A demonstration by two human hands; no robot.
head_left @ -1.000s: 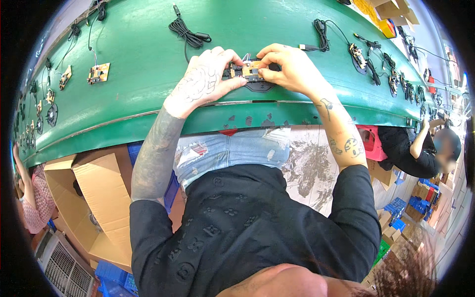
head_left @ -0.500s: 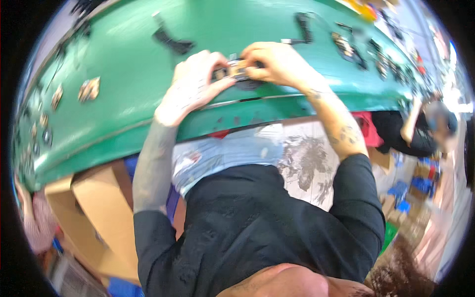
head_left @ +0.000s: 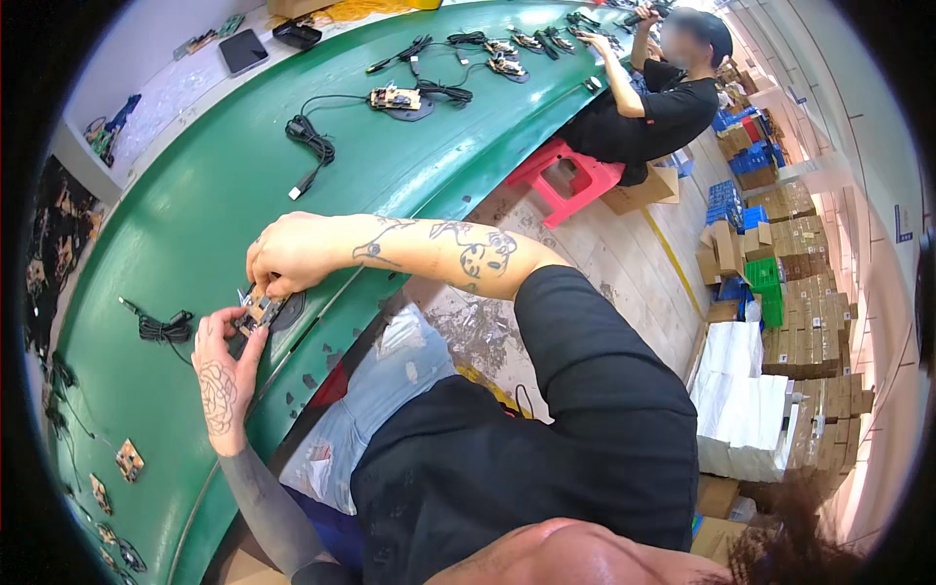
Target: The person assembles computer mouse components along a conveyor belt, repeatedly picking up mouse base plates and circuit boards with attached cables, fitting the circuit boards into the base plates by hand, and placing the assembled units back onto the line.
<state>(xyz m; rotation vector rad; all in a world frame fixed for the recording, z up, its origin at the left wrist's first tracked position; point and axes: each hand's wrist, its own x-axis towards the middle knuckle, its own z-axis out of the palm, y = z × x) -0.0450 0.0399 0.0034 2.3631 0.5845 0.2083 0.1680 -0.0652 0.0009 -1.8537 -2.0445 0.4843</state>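
Note:
Between my hands is a small tan circuit board [head_left: 262, 309] with parts on it, low over the green bench. A black, rounded flat piece [head_left: 289, 310] lies under it and juts out on its right side. My left hand [head_left: 222, 369] grips the board's near side between thumb and fingers. From above, my right hand [head_left: 297, 255] closes its fingertips on the far edge; what exactly they pinch there is hidden. Beside my left hand lies a bundled black cable [head_left: 164, 328]. Farther off rests a coiled black USB cable [head_left: 310, 141], wired to another board [head_left: 395, 97].
More boards and cables line the green bench [head_left: 219, 200] toward the far right. Loose boards [head_left: 129, 460] lie at near left. A co-worker [head_left: 663, 97] sits beyond, by a red plastic stool [head_left: 565, 180]. Cardboard boxes [head_left: 809, 322] are stacked along the right.
The view has swung to the right, bringing the co-worker and stacked boxes further in. Both hands stay at the circuit board, now left of the picture's middle.

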